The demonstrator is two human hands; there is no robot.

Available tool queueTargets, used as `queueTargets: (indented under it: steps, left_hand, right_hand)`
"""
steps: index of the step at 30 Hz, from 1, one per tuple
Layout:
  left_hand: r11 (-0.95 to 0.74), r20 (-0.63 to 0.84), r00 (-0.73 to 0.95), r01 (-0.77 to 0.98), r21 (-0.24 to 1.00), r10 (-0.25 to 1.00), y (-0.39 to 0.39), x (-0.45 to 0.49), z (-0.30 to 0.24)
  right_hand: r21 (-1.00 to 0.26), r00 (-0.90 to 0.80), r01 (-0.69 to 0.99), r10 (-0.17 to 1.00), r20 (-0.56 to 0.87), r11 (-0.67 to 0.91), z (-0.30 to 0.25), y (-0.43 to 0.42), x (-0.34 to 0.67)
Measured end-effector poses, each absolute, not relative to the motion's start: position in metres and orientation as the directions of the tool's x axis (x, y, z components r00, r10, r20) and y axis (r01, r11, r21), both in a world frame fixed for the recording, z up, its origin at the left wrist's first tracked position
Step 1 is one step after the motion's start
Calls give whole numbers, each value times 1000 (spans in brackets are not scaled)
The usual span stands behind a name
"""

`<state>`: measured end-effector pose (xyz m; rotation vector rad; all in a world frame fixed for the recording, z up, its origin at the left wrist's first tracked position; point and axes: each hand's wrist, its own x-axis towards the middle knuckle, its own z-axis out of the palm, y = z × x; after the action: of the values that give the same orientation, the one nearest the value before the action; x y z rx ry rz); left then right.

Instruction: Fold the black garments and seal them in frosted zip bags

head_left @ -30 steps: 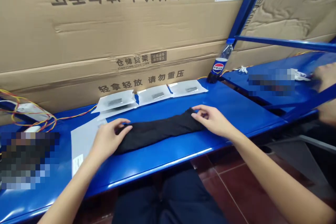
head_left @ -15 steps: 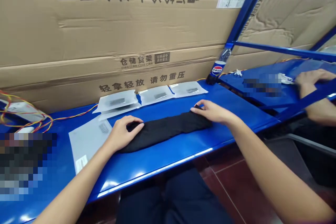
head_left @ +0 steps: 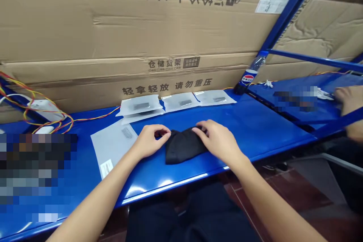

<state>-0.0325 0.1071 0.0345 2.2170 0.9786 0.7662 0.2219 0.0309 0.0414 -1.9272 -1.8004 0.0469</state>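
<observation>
Black cloth bundle (head_left: 184, 146) sits folded into a short, thick wedge near the front edge of the blue steel desk (head_left: 263, 128), right in front of the person. The left hand (head_left: 149, 141) is curled at the bundle's 9 o'clock end, fingertips at its edge, and the right hand (head_left: 217, 141) lies over its 3 o'clock end with the fingers bent down on the cloth. Both are partly closed, though I cannot tell whether either is actually gripping. So far the cloth is folded but lies outside any packaging. At 12 o'clock, three white pouches (head_left: 180, 102) with dark contents stand in a row, and a pale grey mailer (head_left: 113, 147) lies flat at 9 o'clock. A Pepsi bottle (head_left: 248, 79) stands at 1 o'clock (its label faces the camera). A co-worker's hand (head_left: 350, 100) works at 3 o'clock, at the far right of the view.
</observation>
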Motion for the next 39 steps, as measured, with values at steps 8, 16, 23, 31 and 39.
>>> queueTargets:
  steps: [8, 16, 23, 31, 39]
  left_hand:
    - [-571, 247, 605, 428, 700, 757, 102, -33, 35]
    - [-544, 219, 606, 426, 723, 765, 99, -31, 35]
    - [-511, 219, 578, 409, 756, 786, 104, -31, 34]
    - [-488, 234, 499, 472, 734, 834, 109, -32, 29]
    - [-455, 332, 323, 737, 499, 886, 107, -43, 42]
  right_hand:
    - [-415, 387, 883, 840, 380, -219, 3, 15, 267]
    - [-725, 577, 652, 766, 284, -223, 21, 33, 269]
    - [-581, 382, 803, 637, 670, 130, 35, 12, 207]
    - [-349, -139, 804, 723, 677, 481, 6, -30, 146]
    - [-217, -392, 816, 787, 476, 537, 13, -15, 178]
